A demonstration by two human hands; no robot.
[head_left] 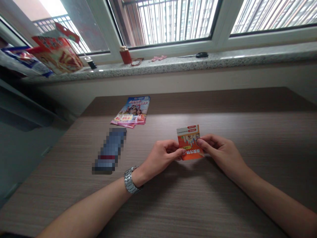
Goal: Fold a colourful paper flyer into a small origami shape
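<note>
Between my two hands is a small orange printed leaflet (189,142), folded or cut to about palm size, with a white strip along its far edge. My left hand (165,153), with a metal watch (131,181) on the wrist, pinches its left edge near the lower corner. On the opposite edge, my right hand (218,147) grips it between thumb and fingers. The leaflet is held just over the wooden table (158,208). To the left lies a stack of colourful flyers (133,110), and nearer me is a blurred-out dark oblong object (110,152).
Along the granite windowsill (173,65) at the back are black-handled scissors (201,55), pink scraps (158,58), a red container with a cord (125,55) and a small dark bottle (91,63). Snack bags (59,54) stand at its left end. A grey curtain (24,105) hangs at left.
</note>
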